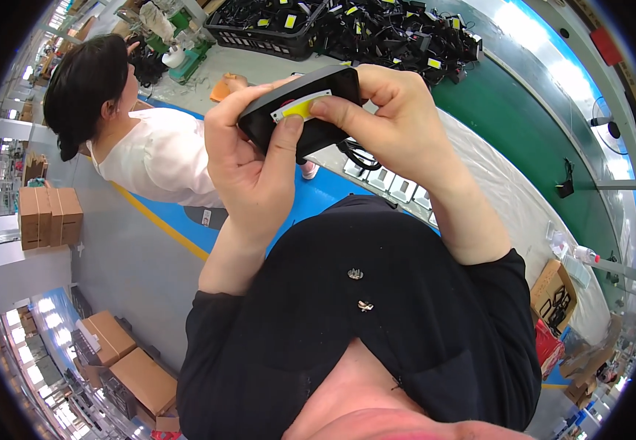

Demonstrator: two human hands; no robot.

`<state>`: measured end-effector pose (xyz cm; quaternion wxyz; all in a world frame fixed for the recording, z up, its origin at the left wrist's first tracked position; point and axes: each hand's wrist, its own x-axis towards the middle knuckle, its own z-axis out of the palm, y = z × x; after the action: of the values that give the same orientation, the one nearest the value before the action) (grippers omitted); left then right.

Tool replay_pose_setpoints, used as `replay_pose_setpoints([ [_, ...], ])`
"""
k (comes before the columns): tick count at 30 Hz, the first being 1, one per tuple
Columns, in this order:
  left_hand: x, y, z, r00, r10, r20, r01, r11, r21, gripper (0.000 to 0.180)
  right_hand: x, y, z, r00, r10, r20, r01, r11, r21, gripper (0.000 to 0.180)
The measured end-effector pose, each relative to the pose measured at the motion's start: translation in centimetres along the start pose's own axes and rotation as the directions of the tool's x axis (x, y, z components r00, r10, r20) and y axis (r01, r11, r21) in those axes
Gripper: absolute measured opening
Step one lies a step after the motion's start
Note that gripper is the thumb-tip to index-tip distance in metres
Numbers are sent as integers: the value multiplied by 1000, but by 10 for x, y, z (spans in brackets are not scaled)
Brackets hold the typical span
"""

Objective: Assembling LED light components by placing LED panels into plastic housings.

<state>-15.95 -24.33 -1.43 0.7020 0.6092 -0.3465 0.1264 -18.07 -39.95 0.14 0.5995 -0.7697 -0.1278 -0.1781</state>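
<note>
The left hand is holding a black case by its left end, its fingers curling around the far edge and its thumb lying on the label near the lower border. The right hand is holding the other end, its thumb touching the label's right part and its fingers bending behind the case. Both hands are closing around the case, which is hanging tilted in the air in front of the chest, with the white and yellow label facing the wearer. A dark cable is looping just below the right hand, and white trays are sitting in a row beyond it. Farther off, a heap of black cased pieces and cords, some bearing yellow labels, is lying beside a black basket. A green belt is running along the right, with a small black piece resting on it. On the left, a co-worker in a white top is facing a green machine, and cartons are standing on the floor.
</note>
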Motion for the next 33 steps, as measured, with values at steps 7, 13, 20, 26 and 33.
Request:
replay_pose_setpoints([
  [7,-1,-12,0,998,55,-38,-57,997,-43,33,6,3,-2,993,64,99,-68,997,42,20],
  [13,-8,-14,7,990,136,22,-138,980,144,31,-7,7,-6,979,134,153,-138,990,19,19],
  [20,-13,-29,8,999,39,-25,-40,998,-40,33,1,16,5,998,50,36,-49,999,-21,18],
  [26,4,-17,0,981,-179,78,190,967,-172,31,6,24,12,987,151,53,-156,980,121,21],
  [33,12,-48,-6,989,-143,-20,136,969,-208,32,24,34,27,995,83,-50,-83,997,2,14],
])
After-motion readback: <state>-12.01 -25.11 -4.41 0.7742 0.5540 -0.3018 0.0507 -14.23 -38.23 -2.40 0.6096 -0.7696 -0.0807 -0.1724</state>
